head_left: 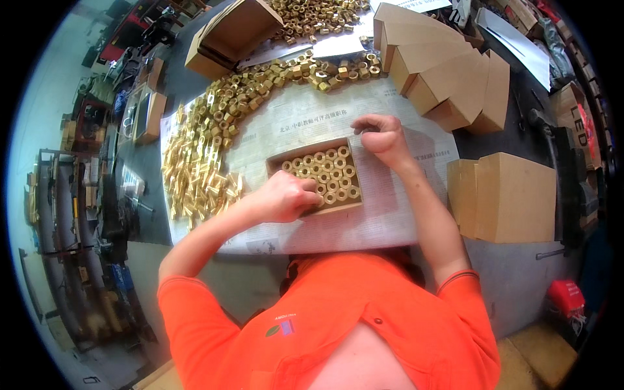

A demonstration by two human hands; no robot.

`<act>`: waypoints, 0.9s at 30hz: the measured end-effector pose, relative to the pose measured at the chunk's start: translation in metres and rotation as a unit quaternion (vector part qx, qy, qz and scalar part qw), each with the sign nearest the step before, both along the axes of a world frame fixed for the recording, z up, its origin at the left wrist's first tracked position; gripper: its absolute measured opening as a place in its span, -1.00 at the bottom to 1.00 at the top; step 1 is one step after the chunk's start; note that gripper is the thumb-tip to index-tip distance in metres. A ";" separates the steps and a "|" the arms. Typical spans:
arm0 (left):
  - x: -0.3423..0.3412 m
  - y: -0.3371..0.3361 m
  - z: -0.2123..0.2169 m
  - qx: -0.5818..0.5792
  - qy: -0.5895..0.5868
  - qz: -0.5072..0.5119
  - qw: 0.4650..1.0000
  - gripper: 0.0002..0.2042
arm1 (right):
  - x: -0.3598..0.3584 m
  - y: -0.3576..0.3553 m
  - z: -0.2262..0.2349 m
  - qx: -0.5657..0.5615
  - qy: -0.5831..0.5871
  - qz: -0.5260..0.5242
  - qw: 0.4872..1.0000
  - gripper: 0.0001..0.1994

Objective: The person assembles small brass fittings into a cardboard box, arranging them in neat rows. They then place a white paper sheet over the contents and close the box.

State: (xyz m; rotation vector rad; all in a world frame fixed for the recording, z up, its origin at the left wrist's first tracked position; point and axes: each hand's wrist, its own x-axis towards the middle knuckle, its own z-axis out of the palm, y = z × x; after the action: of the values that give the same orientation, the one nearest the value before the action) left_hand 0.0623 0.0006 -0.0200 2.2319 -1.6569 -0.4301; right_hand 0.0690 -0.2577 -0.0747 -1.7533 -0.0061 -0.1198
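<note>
My left hand (290, 197) reaches over the front left corner of a small open cardboard box (333, 211). Its fingers are bent together at a brass nut (320, 201) inside; the palm side is hidden. Brass nuts (330, 174) stand in close rows in the box, hole side up. Behind the box's right back corner, my right hand (382, 139) hovers above the newspaper with loosely bent fingers, apart from the thumb, and nothing visible between them.
Newspaper (390, 224) covers the table. Loose brass nuts (244, 91) curve along the back left, beside slender brass pieces (195, 169). More small brass parts (312, 16) lie farther back. Overlapping cardboard boxes (448, 71) stand at back right, others (513, 195) at right, and an open box (240, 29) behind.
</note>
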 end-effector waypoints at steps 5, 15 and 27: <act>0.002 -0.001 0.000 0.002 0.003 -0.001 1.000 -0.82 | 0.001 0.000 0.003 -0.008 0.000 0.009 1.000 -0.70; 0.047 -0.016 0.028 -0.012 -0.031 0.130 0.991 -0.90 | 0.003 0.000 -0.005 -0.002 -0.008 0.004 1.000 -0.73; 0.187 -0.036 -0.026 0.000 -0.271 0.345 0.899 -0.80 | 0.003 0.001 -0.005 -0.016 -0.009 0.006 1.000 -0.74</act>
State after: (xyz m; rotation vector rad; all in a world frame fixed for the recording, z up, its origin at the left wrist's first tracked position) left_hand 0.2496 -0.0354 -0.0461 2.8929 -0.9059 0.4060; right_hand 0.0725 -0.2571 -0.0800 -1.7848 -0.0318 -0.1282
